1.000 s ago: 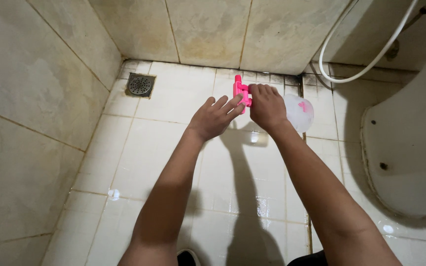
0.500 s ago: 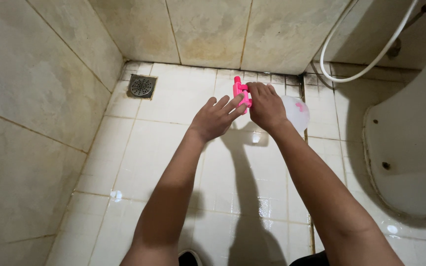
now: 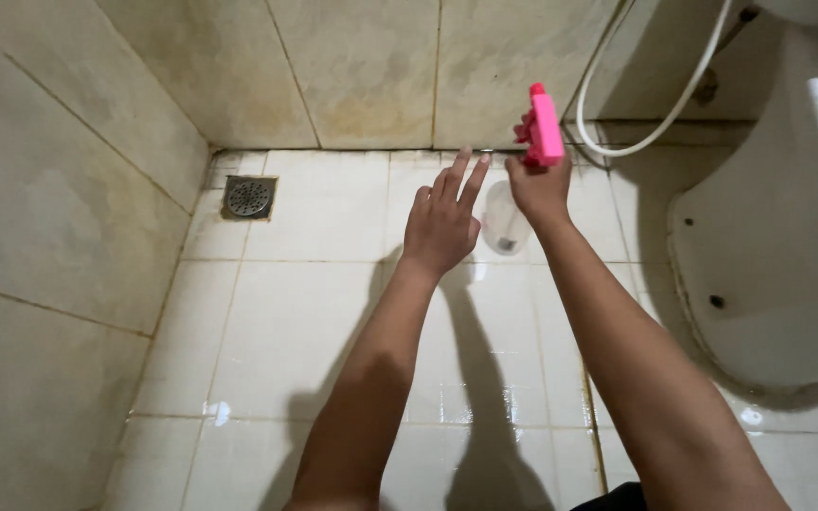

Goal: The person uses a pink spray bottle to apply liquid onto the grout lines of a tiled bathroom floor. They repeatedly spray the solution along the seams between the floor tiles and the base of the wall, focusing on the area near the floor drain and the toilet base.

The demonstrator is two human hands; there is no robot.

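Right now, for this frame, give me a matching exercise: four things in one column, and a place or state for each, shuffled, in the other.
Things:
1. spray bottle
2. floor drain
3. left hand
4. hose

Places or states:
A. open, fingers spread, holding nothing
B. set in the floor's far left corner
C. held up off the floor in the right hand
D. white, looping down the wall beside the toilet

Pairs: 1-C, 2-B, 3-A, 4-D

Two bare forearms, no sleeves, watch or rings; dark garment edge (image 3: 631, 494) below.
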